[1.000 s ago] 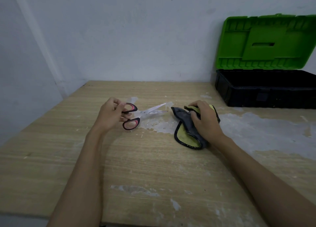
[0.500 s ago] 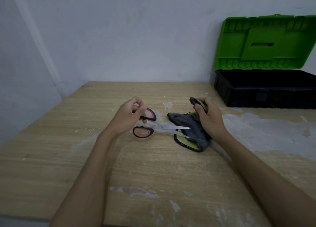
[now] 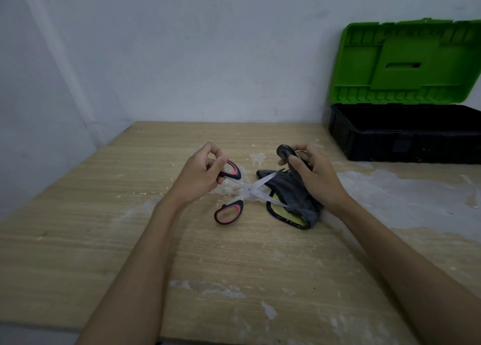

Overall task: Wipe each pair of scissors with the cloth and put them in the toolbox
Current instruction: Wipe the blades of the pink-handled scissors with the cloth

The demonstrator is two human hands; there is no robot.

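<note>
1. Head view, left hand (image 3: 197,178): fingers curled round the upper handle loop of the scissors, pinching it; wrist raised off the table.
2. Head view, scissors (image 3: 250,188): black handles with pink inner lining, blades spread wide in an X. Upper loop sits in the left hand; lower loop (image 3: 228,212) hangs free toward the near side. One blade points up toward the cloth's far edge, the other crosses over the cloth's yellow face.
3. Head view, right hand (image 3: 316,178): fingers and thumb grip a bunched fold of the cloth, lifting its upper end; the rest trails down to the table.
4. Head view, cloth (image 3: 294,199): dark grey outside, yellow inside with a dark edge; it lies between the two hands, just right of the scissors' pivot and touching the blades.
5. Head view, toolbox (image 3: 406,134): black base, green lid (image 3: 406,63) standing open against the wall, at the table's far right corner, well apart from the hands. Its inside is too dark to read.
6. Head view, table (image 3: 104,235): pale wood grain with white smeared patches.
</note>
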